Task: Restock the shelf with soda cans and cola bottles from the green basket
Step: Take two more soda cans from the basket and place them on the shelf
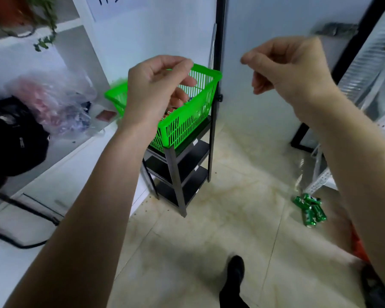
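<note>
Two bare hands raised in front of a green basket on a small black shelf unit.

The black shelf unit (180, 174) stands on the tiled floor with its lower tiers bare. The green basket (187, 121) sits on top, drinks barely visible inside. The left hand (156, 90) and right hand (291, 65) hover before it, fingers loosely curled, holding nothing. Green cans (310, 208) lie on the floor, well apart. Cans are probably rigid, smooth and fairly heavy if full; grip around the middle.

arms: bare to the elbow, no sleeves seen
left hand (156, 90): nothing worn
right hand (291, 65): nothing worn
shoe (235, 272): black
</note>
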